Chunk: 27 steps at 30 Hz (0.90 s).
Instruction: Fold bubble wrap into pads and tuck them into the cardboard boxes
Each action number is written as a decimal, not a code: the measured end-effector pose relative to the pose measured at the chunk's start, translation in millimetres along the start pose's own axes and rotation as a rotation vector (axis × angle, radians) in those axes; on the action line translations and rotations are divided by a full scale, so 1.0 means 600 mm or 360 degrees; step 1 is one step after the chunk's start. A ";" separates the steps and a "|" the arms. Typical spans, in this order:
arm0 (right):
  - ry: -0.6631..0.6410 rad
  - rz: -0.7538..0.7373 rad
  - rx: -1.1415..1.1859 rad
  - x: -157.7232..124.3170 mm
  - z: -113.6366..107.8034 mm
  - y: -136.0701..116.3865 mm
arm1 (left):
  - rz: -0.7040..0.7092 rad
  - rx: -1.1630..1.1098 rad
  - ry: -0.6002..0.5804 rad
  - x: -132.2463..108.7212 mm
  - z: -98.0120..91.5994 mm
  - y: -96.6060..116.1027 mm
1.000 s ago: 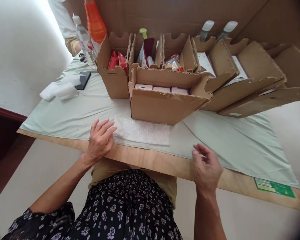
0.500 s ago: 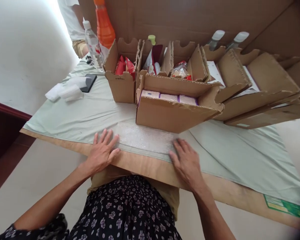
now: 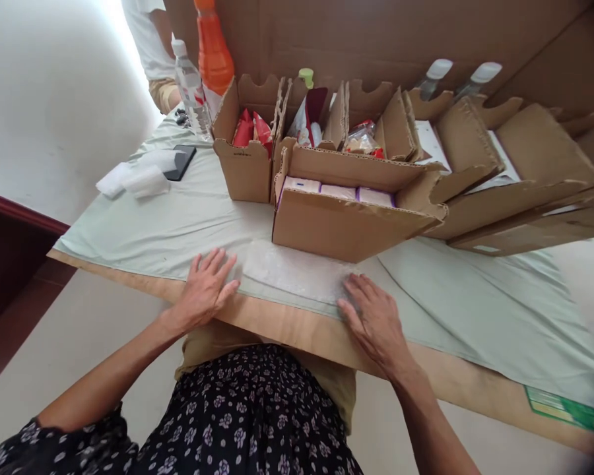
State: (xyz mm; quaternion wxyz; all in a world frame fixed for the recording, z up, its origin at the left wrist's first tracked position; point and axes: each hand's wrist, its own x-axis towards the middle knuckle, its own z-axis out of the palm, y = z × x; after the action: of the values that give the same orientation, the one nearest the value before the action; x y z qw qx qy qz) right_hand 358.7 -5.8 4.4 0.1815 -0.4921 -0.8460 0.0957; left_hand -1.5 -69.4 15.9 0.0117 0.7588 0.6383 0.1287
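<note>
A flat, clear sheet of bubble wrap (image 3: 299, 272) lies on the pale green cloth (image 3: 198, 221) near the table's front edge. Just left of the sheet, my left hand (image 3: 205, 290) rests flat with its fingers apart, holding nothing. My right hand (image 3: 375, 320) lies palm down at the sheet's right end, fingers stretched and fingertips on or beside its corner. Directly behind the sheet stands a cardboard box (image 3: 346, 227) with several white and purple packs (image 3: 337, 192) in it.
Behind are cardboard bins (image 3: 247, 175) with red packets, an orange bottle (image 3: 215, 56) and a clear bottle (image 3: 191, 89). At left lie a black phone (image 3: 181, 163) and white crumpled wraps (image 3: 146, 181). Another person (image 3: 151, 49) stands at the back left.
My left hand has come slightly away from the sheet's left end. My right hand remains at the right end. The whole view has shifted a little.
</note>
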 end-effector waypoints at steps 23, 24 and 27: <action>0.0323 0.0561 0.0087 0.017 0.023 0.021 | -0.0252 -0.0463 0.0240 0.106 0.076 0.070; 0.0336 0.0531 0.0187 0.013 0.024 0.010 | -0.0236 -0.0559 0.0255 0.099 0.073 0.078; 0.0412 0.0644 0.0575 -0.016 0.012 -0.009 | -0.0238 -0.0778 0.0250 0.066 0.052 0.085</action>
State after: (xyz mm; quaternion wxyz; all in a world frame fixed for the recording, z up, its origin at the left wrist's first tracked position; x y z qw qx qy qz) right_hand 355.5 -16.5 -2.5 0.3496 -0.6185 -0.6700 0.2153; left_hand 60.5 -35.8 1.9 0.1547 0.6718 0.6416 0.3364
